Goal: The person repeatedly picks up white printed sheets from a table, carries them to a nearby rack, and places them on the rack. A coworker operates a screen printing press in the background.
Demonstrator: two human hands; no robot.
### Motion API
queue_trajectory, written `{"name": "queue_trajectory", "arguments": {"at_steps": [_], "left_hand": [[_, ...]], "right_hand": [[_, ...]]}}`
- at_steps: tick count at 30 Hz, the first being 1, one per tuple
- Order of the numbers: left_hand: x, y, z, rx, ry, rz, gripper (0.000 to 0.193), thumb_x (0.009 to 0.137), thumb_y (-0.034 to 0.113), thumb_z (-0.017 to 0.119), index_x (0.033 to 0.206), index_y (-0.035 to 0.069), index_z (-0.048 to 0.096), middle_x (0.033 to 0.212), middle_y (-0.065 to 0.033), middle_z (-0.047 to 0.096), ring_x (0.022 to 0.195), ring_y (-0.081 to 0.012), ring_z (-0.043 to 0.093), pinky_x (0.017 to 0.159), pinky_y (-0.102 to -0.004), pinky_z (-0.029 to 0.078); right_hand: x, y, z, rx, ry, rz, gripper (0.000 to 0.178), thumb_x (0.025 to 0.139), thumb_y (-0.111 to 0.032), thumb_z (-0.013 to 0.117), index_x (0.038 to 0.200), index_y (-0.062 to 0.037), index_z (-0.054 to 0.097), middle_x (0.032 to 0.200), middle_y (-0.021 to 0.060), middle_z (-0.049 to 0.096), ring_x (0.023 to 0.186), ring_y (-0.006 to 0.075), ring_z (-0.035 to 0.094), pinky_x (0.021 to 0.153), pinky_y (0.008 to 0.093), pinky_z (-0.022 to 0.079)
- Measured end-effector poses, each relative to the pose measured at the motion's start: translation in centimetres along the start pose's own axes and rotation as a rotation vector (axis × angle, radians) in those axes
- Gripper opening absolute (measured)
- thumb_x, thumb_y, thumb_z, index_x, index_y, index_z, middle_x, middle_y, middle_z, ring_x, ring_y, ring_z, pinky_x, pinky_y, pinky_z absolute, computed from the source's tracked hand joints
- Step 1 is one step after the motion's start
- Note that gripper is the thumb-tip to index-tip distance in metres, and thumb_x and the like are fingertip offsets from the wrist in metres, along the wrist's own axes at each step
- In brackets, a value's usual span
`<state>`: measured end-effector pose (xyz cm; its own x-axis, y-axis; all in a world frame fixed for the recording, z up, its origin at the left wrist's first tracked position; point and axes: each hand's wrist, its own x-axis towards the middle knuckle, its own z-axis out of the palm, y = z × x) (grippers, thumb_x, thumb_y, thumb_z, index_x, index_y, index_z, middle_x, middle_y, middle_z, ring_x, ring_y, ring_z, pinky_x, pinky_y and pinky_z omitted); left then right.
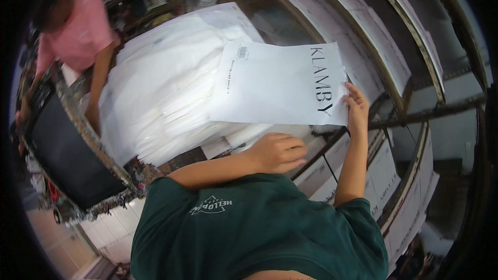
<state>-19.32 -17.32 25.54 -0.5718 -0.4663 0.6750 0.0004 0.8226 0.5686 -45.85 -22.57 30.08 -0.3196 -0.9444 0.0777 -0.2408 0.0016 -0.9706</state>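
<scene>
Step in hand, my read: handling one white bag (277, 84) singly, print side up, beside the big white stack (161, 80). Bag is spread nearly flat. Its left end overlaps the stack's right edge in this view; can't tell if it touches there. Its right edge sits out toward the rack (436, 113).

Right hand (357, 106): fingers narrow, pinching the bag at its right edge, nearer the bottom right corner than the top right.

Left hand (280, 154): just below the bag's near edge, in front of the shirt (249, 218). Fingers half curled, nothing seen in them. Palm side hidden, so can't tell how far they close or if they touch anything.

What carries the stack is mostly covered, so positions go by the stack's own edges. Near edge looks fanned, layers slightly staggered.

Next move calls for keeping the right pinch light but firm, since the bag looks thin and likely to flop or crease with one-sided support. A second hold on the near or left edge would keep it flat. Watch for dragging the stack's loose layers.

Co-worker (83, 28) stands past the stack's left edge, an arm close to it.
</scene>
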Motion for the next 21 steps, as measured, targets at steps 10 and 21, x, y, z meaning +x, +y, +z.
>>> {"name": "queue_trajectory", "arguments": {"at_steps": [10, 21], "left_hand": [[-8.1, -7.5, 1.7, -0.152, -0.213, -0.657, 0.023, 0.070, 0.021, 0.069, 0.082, 0.004, 0.061, 0.081, -0.0086, 0.061, 0.071, -0.0206, 0.061, 0.060, -0.0296, 0.048], [-4.1, -11.7, 8.7, -0.108, -0.572, -0.546, 0.027, 0.070, 0.022, 0.068, 0.089, 0.005, 0.061, 0.084, -0.0084, 0.060, 0.070, -0.0237, 0.059, 0.063, -0.0319, 0.047]], "right_hand": [[-3.3, 1.4, -16.2, -0.184, 0.331, 0.080, 0.050, 0.067, 0.008, 0.043, 0.116, 0.0045, 0.052, 0.116, 0.0132, 0.053, 0.102, 0.0173, 0.052, 0.086, 0.0254, 0.039], [-0.5, 13.7, -12.2, -0.695, 0.217, 0.037, 0.052, 0.061, 0.006, 0.044, 0.110, -0.0033, 0.057, 0.093, 0.0195, 0.062, 0.078, 0.0223, 0.061, 0.071, 0.0302, 0.046]]}}
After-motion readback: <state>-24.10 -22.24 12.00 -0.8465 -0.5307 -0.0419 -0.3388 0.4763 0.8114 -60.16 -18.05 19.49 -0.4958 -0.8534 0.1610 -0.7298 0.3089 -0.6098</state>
